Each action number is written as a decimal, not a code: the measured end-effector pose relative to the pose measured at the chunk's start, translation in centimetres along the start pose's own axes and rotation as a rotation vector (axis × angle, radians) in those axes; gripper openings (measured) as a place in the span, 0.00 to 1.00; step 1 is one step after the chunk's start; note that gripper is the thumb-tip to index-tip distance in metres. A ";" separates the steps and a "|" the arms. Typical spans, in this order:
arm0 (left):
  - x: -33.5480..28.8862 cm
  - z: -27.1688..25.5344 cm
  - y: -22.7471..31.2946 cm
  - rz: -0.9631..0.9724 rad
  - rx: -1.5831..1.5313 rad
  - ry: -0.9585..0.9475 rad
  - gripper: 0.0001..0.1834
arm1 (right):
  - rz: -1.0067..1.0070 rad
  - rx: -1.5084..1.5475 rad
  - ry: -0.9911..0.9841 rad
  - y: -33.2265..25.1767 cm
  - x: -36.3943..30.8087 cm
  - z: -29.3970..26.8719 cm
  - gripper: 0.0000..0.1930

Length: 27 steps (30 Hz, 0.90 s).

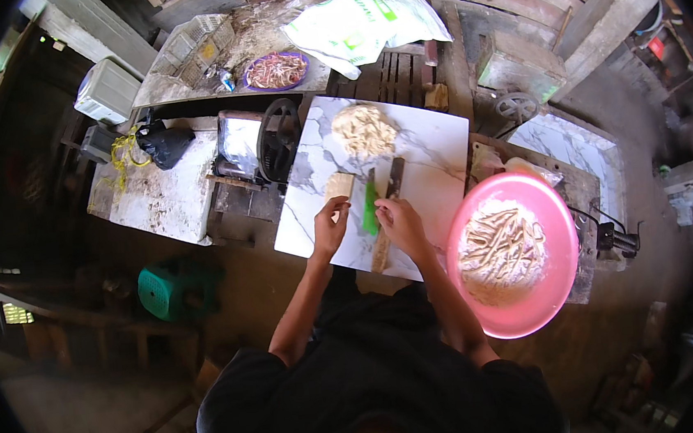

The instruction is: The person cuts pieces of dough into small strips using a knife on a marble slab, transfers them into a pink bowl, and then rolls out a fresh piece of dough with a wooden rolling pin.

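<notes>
My left hand (330,231) is at the near edge of a flat pale dough slab (339,186), its thumb and fingertips drawn together. Whatever lies between them is too small to make out. Just right of it, my right hand (401,223) has its fingers curled in a pinch above a long wooden strip (380,256). Between the hands lies a flat green tool (370,208) with a dark far end, perhaps a knife. A rough mound of dough (364,131) sits farther back on the white marble-patterned board (440,159).
On the right stands a pink basin (561,268) holding floured dough strips (501,244). A hand-wheel machine (243,147) is left of the board. Behind are a purple-rimmed plate (307,78) of reddish pieces, a white sack (367,25) and a wire basket (193,48). A green stool (155,292) stands lower left.
</notes>
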<state>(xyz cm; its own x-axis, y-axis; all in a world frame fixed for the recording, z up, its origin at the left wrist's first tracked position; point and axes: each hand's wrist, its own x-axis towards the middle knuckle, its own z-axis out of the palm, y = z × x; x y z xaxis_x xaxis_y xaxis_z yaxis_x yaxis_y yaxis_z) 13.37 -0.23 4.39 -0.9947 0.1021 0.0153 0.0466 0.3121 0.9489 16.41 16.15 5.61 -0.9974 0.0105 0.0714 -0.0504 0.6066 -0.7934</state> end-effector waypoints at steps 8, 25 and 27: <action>3.2 2.2 -4.3 0.207 0.168 -0.064 0.08 | 0.051 -0.591 0.080 4.8 5.1 2.7 0.08; 4.5 5.9 -3.8 0.444 0.454 -0.349 0.10 | 0.128 -0.131 0.237 5.5 0.7 2.3 0.05; 4.9 5.8 -3.8 0.492 0.530 -0.371 0.10 | 0.132 -0.075 0.265 4.8 -0.3 2.1 0.05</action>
<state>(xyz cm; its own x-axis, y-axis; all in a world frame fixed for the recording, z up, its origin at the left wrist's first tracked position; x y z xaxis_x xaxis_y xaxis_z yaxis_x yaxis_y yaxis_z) 8.88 4.51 -0.97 -0.7583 0.6212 0.1979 0.6003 0.5468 0.5837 16.38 17.34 0.51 -0.9464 0.2939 0.1341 0.0921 0.6433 -0.7600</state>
